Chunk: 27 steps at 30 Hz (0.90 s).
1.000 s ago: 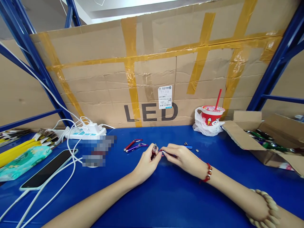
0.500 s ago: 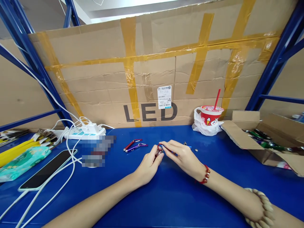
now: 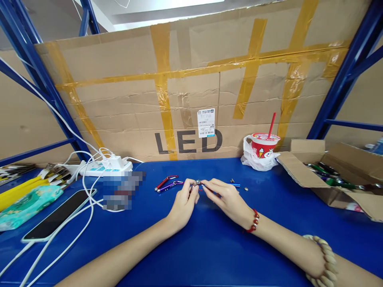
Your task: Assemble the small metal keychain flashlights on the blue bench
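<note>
Blue tabletop (image 3: pixel 191 247), backed by taped cardboard (image 3: pixel 191 87). Left hand (image 3: pixel 183 203) and right hand (image 3: pixel 226 197) together below the "LED" lettering, fingertips pinched on a small red keychain light (image 3: pixel 198 183). Two more lights (image 3: pixel 167 184) just left; cup (image 3: pixel 263 146) farther right.

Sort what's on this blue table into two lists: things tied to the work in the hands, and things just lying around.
In the work: left hand and right hand pinching a small red keychain light; red and purple lights; small loose parts; open box of lights.

Lying about: phone, power strip, red cup, tissue pack.
</note>
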{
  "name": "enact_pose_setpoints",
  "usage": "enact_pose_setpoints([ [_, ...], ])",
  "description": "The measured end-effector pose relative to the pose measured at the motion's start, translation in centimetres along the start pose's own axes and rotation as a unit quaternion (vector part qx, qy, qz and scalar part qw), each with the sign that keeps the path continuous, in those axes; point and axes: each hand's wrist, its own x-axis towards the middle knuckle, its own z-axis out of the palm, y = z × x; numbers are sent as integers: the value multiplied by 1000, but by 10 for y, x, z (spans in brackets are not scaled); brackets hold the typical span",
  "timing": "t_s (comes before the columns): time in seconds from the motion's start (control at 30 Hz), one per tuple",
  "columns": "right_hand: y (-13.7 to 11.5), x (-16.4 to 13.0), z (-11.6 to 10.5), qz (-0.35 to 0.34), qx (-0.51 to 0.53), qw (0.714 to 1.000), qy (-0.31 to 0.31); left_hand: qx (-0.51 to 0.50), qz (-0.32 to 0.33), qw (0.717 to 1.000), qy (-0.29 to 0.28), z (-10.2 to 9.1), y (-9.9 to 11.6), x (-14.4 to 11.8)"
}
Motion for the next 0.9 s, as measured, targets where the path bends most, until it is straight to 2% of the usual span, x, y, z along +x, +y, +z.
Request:
enact_pose_setpoints([
  [0.2,0,3,-2,9,13,1000,-6,13,14,1000,14,-5,-3,4],
  [0.47,4,4,-10,4,-3,1000,-12,-12,2,1000,-7,-3,-3,3],
  [0.67,3,4,-10,-10,-8,1000,2,-32,20,997,-64,-1,-3,2],
  [0.9,1,2,-9,-6,-1,1000,4,-40,34,997,-52,-2,-1,2],
])
